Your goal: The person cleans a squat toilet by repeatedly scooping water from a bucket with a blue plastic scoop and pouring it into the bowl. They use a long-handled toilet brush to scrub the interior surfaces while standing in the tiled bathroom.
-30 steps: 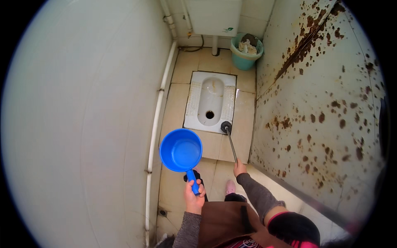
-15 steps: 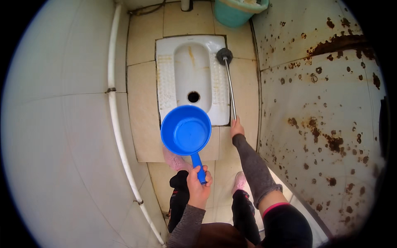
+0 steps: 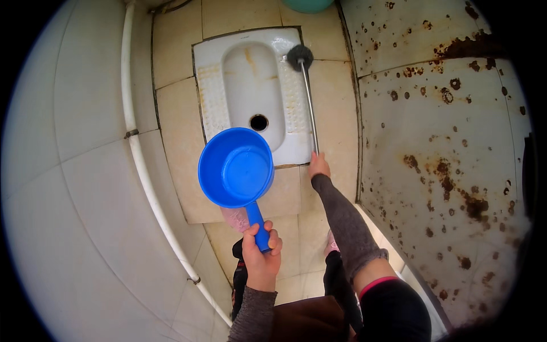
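Observation:
My left hand (image 3: 262, 256) is wrapped round the handle of a blue plastic water dipper (image 3: 242, 171). The dipper is held over the near left end of a white squat toilet (image 3: 213, 105), and no water can be made out in it. With my right hand (image 3: 319, 165) I grip the near end of a toilet brush (image 3: 308, 100) that has a long metal handle. Its dark grey round head (image 3: 299, 57) rests at the toilet's far right rim. Yellow-brown stains mark the bowl and the ribbed foot areas; the drain hole (image 3: 258, 122) shows just beyond the dipper.
Beige floor tiles (image 3: 327, 108) surround the toilet. A white pipe (image 3: 145, 182) runs along the left wall, and the right wall (image 3: 421, 142) is spotted with rust. The bottom of a green bucket (image 3: 307, 4) shows at the far edge. My pink shoes (image 3: 236, 218) are below the dipper.
The whole view has shifted, with the toilet now higher and further left. Relative to the toilet, the dipper has moved slightly left. The brush head stays near the same rim spot.

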The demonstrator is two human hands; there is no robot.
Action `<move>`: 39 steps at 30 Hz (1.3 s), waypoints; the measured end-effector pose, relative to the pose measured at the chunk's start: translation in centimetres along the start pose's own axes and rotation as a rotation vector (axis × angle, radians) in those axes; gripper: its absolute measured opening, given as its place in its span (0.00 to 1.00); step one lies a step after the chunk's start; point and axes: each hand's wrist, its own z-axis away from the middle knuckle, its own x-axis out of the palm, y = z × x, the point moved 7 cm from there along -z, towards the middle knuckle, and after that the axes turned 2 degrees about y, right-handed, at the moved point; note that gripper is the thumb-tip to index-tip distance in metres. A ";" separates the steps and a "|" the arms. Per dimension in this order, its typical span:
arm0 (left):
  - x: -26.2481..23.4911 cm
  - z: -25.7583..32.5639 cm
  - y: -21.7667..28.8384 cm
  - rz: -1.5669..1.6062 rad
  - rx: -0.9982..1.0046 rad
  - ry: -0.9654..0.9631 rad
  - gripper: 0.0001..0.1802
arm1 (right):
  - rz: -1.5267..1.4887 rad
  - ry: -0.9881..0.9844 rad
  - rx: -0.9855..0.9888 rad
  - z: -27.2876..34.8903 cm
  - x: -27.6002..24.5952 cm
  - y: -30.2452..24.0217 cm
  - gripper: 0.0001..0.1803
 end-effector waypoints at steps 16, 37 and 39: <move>0.3 -0.6 2.3 0.092 -0.027 -0.022 0.09 | 0.067 -0.052 0.046 -1.5 -1.4 2.4 0.25; 0.6 -0.9 3.4 0.132 -0.028 -0.028 0.09 | 0.159 0.040 -0.025 -0.5 0.4 0.6 0.21; 0.1 -1.0 3.2 0.142 -0.038 -0.025 0.09 | 0.114 0.046 -0.045 -3.1 -1.5 -3.7 0.21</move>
